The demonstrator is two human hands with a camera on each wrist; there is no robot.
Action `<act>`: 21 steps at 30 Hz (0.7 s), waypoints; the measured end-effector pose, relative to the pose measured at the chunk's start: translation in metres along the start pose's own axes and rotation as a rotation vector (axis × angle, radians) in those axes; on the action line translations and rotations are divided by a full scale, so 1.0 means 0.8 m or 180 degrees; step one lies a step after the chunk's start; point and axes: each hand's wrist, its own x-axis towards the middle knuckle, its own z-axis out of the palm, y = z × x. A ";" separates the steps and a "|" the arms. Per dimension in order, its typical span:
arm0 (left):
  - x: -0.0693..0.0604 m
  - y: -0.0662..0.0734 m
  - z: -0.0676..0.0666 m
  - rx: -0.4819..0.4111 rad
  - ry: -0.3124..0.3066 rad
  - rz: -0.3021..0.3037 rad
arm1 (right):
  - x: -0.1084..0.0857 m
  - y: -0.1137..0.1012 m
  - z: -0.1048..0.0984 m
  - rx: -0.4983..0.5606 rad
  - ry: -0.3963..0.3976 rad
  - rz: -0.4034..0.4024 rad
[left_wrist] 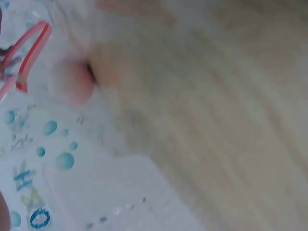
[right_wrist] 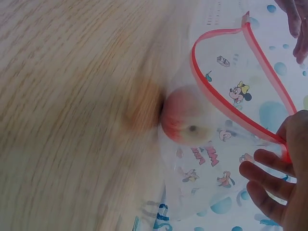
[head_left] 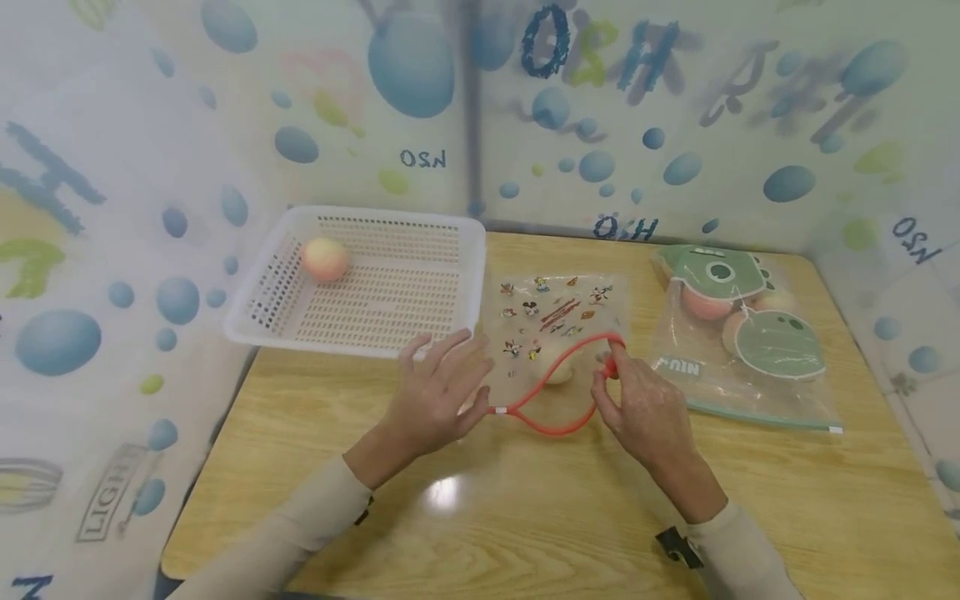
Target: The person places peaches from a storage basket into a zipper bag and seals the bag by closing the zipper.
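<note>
A clear bag (head_left: 551,317) printed with cartoon figures has a red-edged mouth spread into a loop. Inside it lies an apple (right_wrist: 185,115), also seen blurred as an apple (left_wrist: 72,82) in the left wrist view. My right hand (head_left: 648,408) pinches the right end of the red edge (right_wrist: 226,103) between thumb and finger, its other fingers loosely bent. At the left end of that edge, my left hand (head_left: 435,396) hovers with fingers extended, its thumb close to the tip; whether it touches cannot be told.
A white basket (head_left: 480,275) holding one apple (head_left: 325,260) stands at the back left of the wooden table (head_left: 465,533). To the right lies a zip bag (head_left: 682,383) with green print and several fruits inside. Patterned walls (head_left: 675,125) border the table.
</note>
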 end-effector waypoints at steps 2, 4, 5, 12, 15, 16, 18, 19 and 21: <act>0.006 -0.013 -0.007 0.0074 -0.0002 -0.0088 | -0.001 0.002 0.000 -0.0003 0.0032 -0.0010; 0.012 -0.025 -0.012 0.0125 -0.0004 -0.0165 | -0.002 0.004 0.001 -0.0009 0.0049 -0.0011; 0.014 -0.030 -0.015 0.0143 -0.0017 -0.0203 | -0.003 0.005 0.001 -0.0020 0.0054 -0.0010; 0.014 -0.053 -0.027 0.0308 -0.0257 -0.0293 | -0.005 0.007 0.002 -0.0020 0.0070 0.0022; 0.013 -0.059 -0.030 0.0388 -0.0362 -0.0254 | -0.006 0.007 0.001 -0.0015 0.0042 0.0039; 0.013 -0.061 -0.031 0.0408 -0.0390 -0.0239 | -0.006 0.007 0.001 -0.0008 0.0041 0.0040; 0.012 -0.065 -0.033 0.0437 -0.0439 -0.0224 | -0.007 0.008 0.002 0.0004 0.0057 0.0034; 0.012 -0.067 -0.033 0.0468 -0.0462 -0.0221 | -0.008 0.008 0.002 0.0010 0.0066 0.0025; 0.011 -0.071 -0.035 0.0505 -0.0501 -0.0230 | -0.009 0.008 0.003 0.0012 0.0091 -0.0004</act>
